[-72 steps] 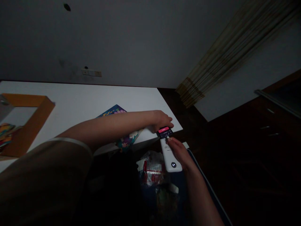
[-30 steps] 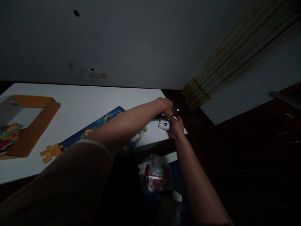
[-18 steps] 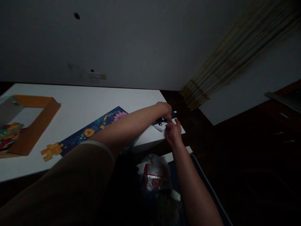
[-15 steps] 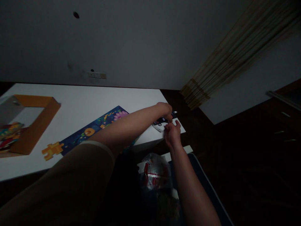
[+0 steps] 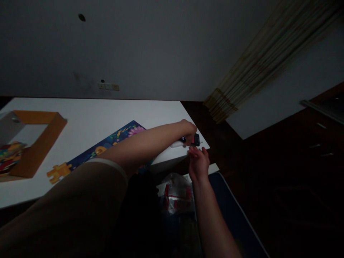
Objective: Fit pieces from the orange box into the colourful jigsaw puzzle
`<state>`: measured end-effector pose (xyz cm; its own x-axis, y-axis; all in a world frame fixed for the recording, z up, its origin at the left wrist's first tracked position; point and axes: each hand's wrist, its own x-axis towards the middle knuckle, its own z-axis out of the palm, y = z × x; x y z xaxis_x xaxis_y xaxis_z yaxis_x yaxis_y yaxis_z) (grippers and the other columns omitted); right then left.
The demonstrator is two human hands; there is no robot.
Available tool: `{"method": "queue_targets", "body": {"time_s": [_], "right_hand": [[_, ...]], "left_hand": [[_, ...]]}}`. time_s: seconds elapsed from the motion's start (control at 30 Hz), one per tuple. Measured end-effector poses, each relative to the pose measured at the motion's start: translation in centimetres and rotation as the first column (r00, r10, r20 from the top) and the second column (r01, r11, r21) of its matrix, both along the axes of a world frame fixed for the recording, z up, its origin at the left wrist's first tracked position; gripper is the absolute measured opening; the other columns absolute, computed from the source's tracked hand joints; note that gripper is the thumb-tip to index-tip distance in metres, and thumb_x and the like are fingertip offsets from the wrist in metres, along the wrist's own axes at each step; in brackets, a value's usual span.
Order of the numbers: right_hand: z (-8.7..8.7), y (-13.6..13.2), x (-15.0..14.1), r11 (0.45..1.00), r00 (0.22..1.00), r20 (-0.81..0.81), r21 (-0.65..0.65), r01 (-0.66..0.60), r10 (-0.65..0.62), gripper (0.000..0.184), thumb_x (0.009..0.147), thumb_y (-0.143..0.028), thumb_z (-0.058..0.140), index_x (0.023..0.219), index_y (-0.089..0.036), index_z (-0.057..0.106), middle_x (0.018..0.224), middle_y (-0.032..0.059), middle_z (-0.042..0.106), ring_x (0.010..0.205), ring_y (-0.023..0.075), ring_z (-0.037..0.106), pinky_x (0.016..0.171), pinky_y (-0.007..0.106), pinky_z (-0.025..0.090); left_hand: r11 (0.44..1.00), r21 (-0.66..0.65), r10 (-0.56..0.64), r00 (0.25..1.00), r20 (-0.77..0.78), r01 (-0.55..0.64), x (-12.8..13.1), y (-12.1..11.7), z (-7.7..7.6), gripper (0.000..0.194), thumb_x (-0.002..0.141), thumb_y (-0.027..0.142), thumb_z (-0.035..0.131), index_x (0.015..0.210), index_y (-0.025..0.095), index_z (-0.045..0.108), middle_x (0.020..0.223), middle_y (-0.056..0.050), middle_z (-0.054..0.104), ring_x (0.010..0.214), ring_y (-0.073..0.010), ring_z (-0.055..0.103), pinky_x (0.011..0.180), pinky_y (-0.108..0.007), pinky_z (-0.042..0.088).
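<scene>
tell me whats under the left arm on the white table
Under the left forearm lies a blue printed jigsaw puzzle on the white table. Its pink-purple end and an orange piece show past the arm, but the stretch beneath the arm and sleeve is covered.

1. The single camera sits on the person's head and looks forward and down.
2. It faces the white worktop (image 5: 107,111) and the wall (image 5: 134,53) behind it, with a hanging curtain (image 5: 258,68) off to the right.
3. It is close to the left hand (image 5: 188,130) and the right hand (image 5: 199,165), which sit just below the middle of the frame.
4. The worktop's far edge runs across the frame near its middle.
</scene>
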<state>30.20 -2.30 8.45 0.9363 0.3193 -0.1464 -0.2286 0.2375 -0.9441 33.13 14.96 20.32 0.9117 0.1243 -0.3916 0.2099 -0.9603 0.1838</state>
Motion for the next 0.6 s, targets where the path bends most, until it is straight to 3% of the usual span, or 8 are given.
{"method": "queue_targets", "body": {"time_s": [0.07, 0.17, 0.3, 0.4, 0.47, 0.6], "right_hand": [[-0.6, -0.9, 0.7, 0.988, 0.991, 0.098, -0.114, 0.1, -0.089, 0.077, 0.068, -0.038, 0.078, 0.136, -0.031, 0.041, 0.125, 0.006, 0.062, 0.113, 0.0245, 0.069, 0.094, 0.039, 0.062], [-1.0, -2.3, 1.7, 0.949, 0.951, 0.305, -0.28, 0.146, -0.057, 0.102, 0.068, -0.043, 0.082, 0.154, -0.03, 0.03, 0.14, 0.011, 0.056, 0.128, 0.0284, 0.063, 0.109, 0.045, 0.057], [-0.1, -3.1, 3.1, 0.83, 0.855, 0.516, -0.5, 0.249, 0.055, 0.125, 0.064, -0.046, 0.088, 0.166, -0.016, 0.023, 0.152, 0.0222, 0.044, 0.133, 0.0366, 0.056, 0.118, 0.058, 0.051], [1.2, -3.2, 5.1, 0.755, 0.764, 0.634, -0.556, 0.348, 0.115, 0.127, 0.062, -0.048, 0.092, 0.168, -0.011, 0.03, 0.155, 0.0273, 0.044, 0.139, 0.0427, 0.052, 0.123, 0.063, 0.045], [1.8, -3.2, 7.0, 0.75, 0.721, 0.653, -0.592, 0.296, 0.231, 0.129, 0.061, -0.049, 0.095, 0.169, -0.013, 0.034, 0.157, 0.0268, 0.049, 0.144, 0.0447, 0.052, 0.125, 0.064, 0.042], [2.0, -2.4, 9.3, 0.734, 0.722, 0.495, -0.679, -0.025, 0.483, 0.139, 0.058, -0.051, 0.099, 0.174, -0.017, 0.029, 0.154, 0.0261, 0.062, 0.134, 0.042, 0.067, 0.114, 0.06, 0.053]], "left_hand": [[0.998, -0.036, -0.053, 0.998, 0.036, 0.055, 0.0, -0.4, 0.3, 0.091, 0.042, 0.006, 0.1, 0.13, 0.019, 0.083, 0.118, -0.015, 0.083, 0.109, -0.0416, 0.072, 0.101, -0.051, 0.057], [0.989, -0.052, -0.131, 0.988, 0.076, 0.135, 0.4, -0.6, 0.7, 0.112, 0.037, -0.003, 0.095, 0.144, 0.024, 0.075, 0.132, -0.015, 0.08, 0.114, -0.0388, 0.07, 0.103, -0.048, 0.055], [0.988, -0.039, -0.15, 0.987, 0.053, 0.153, 0.7, 0.0, 0.5, 0.102, 0.04, 0.004, 0.096, 0.138, 0.024, 0.078, 0.125, -0.014, 0.081, 0.112, -0.0394, 0.07, 0.103, -0.05, 0.054], [0.99, -0.073, -0.113, 0.992, 0.048, 0.117, 0.5, 0.5, 0.2, 0.088, 0.04, 0.005, 0.095, 0.126, 0.022, 0.083, 0.116, -0.013, 0.083, 0.108, -0.0385, 0.07, 0.099, -0.049, 0.055], [0.988, -0.114, -0.099, 0.992, 0.079, 0.108, 0.6, 0.6, 0.1, 0.081, 0.039, 0.001, 0.093, 0.117, 0.021, 0.085, 0.108, -0.011, 0.083, 0.105, -0.0369, 0.07, 0.096, -0.047, 0.056], [0.987, -0.128, -0.086, 0.989, 0.116, 0.101, 1.5, 0.3, -0.2, 0.063, 0.035, -0.01, 0.085, 0.09, 0.021, 0.086, 0.084, -0.006, 0.08, 0.095, -0.0342, 0.07, 0.091, -0.045, 0.056]]}}
